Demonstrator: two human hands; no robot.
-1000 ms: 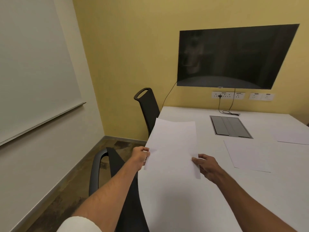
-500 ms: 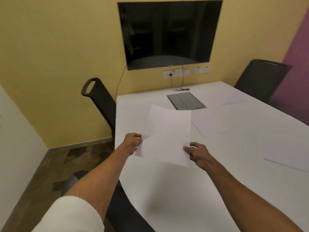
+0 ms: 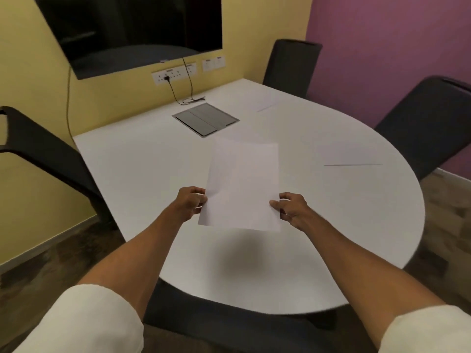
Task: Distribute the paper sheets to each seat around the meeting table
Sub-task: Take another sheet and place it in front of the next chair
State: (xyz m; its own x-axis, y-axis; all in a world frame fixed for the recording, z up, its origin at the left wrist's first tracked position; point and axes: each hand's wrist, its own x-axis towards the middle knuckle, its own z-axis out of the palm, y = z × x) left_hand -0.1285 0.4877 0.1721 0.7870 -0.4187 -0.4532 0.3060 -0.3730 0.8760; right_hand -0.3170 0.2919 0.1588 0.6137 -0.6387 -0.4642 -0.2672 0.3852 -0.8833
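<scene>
I hold a white paper sheet (image 3: 242,184) above the white meeting table (image 3: 142,169), casting a shadow below it. My left hand (image 3: 191,202) pinches its left edge and my right hand (image 3: 290,206) pinches its right edge. A second sheet (image 3: 351,154) lies flat on the table's right side, in front of the right chair (image 3: 430,123). A third sheet (image 3: 260,100) lies at the far side near the far chair (image 3: 290,64). A chair (image 3: 43,154) stands at the left. Another chair (image 3: 224,324) is tucked in right below me.
A grey cable hatch (image 3: 206,119) is set into the table's far middle. A dark screen (image 3: 132,31) hangs on the yellow wall above sockets (image 3: 174,73), with cables dropping onto the table. A purple wall closes the right side.
The view has swung right, from the left chair and whiteboard to the whole table. The sheet stays held in both hands and now hovers over the table's near middle.
</scene>
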